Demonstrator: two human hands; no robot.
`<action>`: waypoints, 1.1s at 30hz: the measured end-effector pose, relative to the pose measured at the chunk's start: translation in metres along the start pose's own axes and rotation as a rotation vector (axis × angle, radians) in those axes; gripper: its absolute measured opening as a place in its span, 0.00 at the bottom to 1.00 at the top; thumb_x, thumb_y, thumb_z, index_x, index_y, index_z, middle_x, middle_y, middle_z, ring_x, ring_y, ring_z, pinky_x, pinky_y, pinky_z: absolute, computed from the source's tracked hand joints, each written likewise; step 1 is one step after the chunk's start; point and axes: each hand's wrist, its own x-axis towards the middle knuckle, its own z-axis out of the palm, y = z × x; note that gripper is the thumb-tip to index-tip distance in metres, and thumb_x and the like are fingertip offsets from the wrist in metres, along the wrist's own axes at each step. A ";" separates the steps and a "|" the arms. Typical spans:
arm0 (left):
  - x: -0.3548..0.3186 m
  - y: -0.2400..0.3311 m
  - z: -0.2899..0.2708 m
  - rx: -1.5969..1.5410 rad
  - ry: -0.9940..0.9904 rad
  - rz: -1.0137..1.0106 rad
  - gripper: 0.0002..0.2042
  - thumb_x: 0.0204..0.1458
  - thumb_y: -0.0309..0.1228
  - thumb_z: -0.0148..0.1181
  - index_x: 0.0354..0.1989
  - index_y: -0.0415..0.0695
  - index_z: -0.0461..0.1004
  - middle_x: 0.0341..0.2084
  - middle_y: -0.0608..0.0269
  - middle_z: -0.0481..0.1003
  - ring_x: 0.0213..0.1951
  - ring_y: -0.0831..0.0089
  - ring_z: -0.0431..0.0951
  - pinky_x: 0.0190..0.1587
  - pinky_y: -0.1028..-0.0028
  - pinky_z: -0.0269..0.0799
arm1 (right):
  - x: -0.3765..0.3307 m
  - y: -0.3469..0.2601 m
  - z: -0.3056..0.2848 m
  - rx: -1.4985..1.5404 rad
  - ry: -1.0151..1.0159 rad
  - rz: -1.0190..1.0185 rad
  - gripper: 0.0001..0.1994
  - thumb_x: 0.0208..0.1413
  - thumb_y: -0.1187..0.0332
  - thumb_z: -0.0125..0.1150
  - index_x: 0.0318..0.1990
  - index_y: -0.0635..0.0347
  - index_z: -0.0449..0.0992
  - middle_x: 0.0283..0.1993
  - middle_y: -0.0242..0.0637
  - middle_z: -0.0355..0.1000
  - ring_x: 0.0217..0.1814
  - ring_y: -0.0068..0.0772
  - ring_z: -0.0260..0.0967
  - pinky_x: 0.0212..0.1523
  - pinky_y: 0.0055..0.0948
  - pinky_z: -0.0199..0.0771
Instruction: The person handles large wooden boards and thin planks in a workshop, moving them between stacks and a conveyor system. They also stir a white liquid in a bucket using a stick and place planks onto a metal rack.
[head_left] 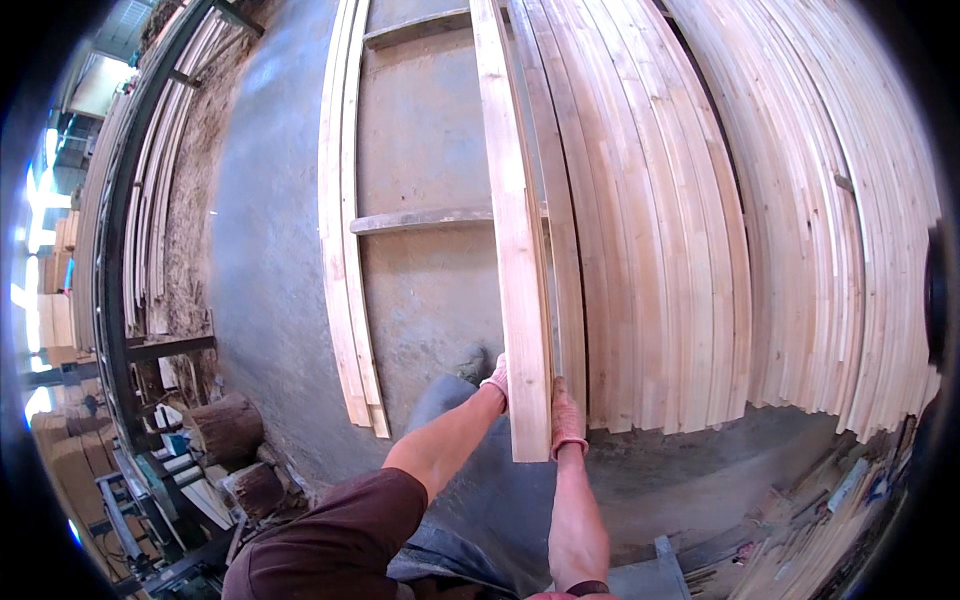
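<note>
Both my hands grip the near end of a long pale wooden board (522,290) that runs away from me to the top of the view. At its left edge is my gloved left hand (497,376), partly hidden by the board, its fingers out of sight beneath. Along the right edge, my gloved right hand (568,418) is closed against the wood. Thin edges show along the board's right side; whether it is one piece or a few stacked I cannot tell. Just right of it lies a stack of similar boards (650,260).
Two narrow boards (348,280) lie to the left, across wooden crossbars (425,221). More stacked boards (800,220) fill the right side. A metal frame (112,290) stands at far left, near cut logs (226,428). Wood scraps (815,545) litter the lower right floor.
</note>
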 end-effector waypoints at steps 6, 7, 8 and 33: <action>0.004 -0.058 0.012 -0.126 0.039 0.102 0.20 0.73 0.47 0.45 0.66 0.55 0.72 0.50 0.59 0.81 0.50 0.65 0.82 0.54 0.59 0.80 | 0.016 0.053 -0.036 0.233 -0.022 0.048 0.43 0.64 0.30 0.56 0.58 0.70 0.80 0.49 0.42 0.82 0.47 0.33 0.78 0.50 0.37 0.78; 0.002 -0.073 0.005 -0.143 0.090 0.079 0.23 0.73 0.49 0.41 0.64 0.51 0.74 0.50 0.59 0.82 0.50 0.63 0.83 0.56 0.58 0.79 | -0.019 0.027 -0.038 0.202 -0.098 0.111 0.42 0.65 0.30 0.55 0.59 0.69 0.80 0.49 0.41 0.82 0.47 0.32 0.77 0.49 0.34 0.79; -0.014 -0.071 0.018 -0.146 0.115 0.056 0.24 0.73 0.50 0.41 0.64 0.50 0.75 0.50 0.60 0.82 0.49 0.63 0.82 0.56 0.59 0.79 | -0.024 0.038 -0.038 0.248 -0.094 0.096 0.41 0.66 0.31 0.54 0.58 0.68 0.80 0.50 0.40 0.82 0.48 0.32 0.77 0.50 0.34 0.79; -0.474 0.083 -0.205 -0.126 0.235 0.214 0.21 0.74 0.49 0.48 0.68 0.54 0.71 0.44 0.66 0.82 0.44 0.77 0.81 0.48 0.68 0.79 | -0.250 0.102 0.233 -1.323 -0.802 -0.947 0.23 0.71 0.54 0.47 0.58 0.64 0.77 0.58 0.57 0.75 0.62 0.55 0.74 0.60 0.46 0.73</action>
